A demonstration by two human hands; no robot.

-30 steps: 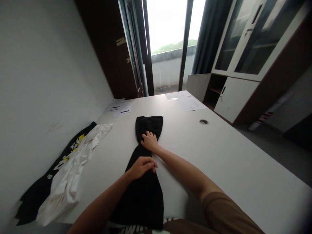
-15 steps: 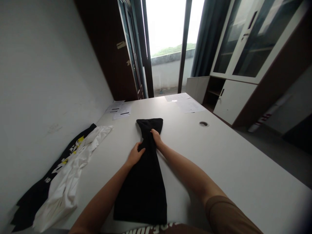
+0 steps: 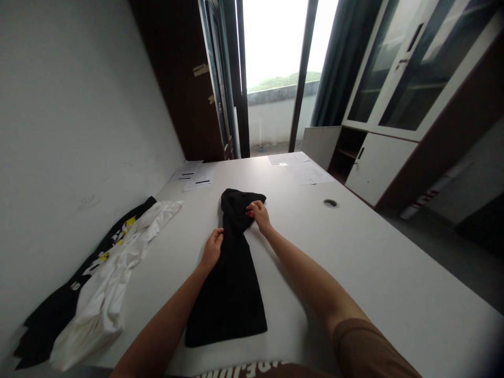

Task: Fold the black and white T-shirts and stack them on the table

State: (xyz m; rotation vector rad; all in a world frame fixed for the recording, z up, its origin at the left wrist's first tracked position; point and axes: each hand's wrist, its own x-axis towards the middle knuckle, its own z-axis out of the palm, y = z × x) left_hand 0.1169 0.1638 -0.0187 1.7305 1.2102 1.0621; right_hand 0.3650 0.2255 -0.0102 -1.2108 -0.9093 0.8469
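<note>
And here we have the black cloth lengthwise on the desk, our left hand pinching its left edge, seemingly for steadiness, our right hand gripping the bunched far end, likely for control!

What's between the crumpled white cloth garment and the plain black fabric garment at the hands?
Head view: flat white tabletop, bare apart from the left forearm and left hand over it.

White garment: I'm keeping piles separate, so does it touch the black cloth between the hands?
Apart: the head view shows white tabletop between the white garment and black cloth.
</note>
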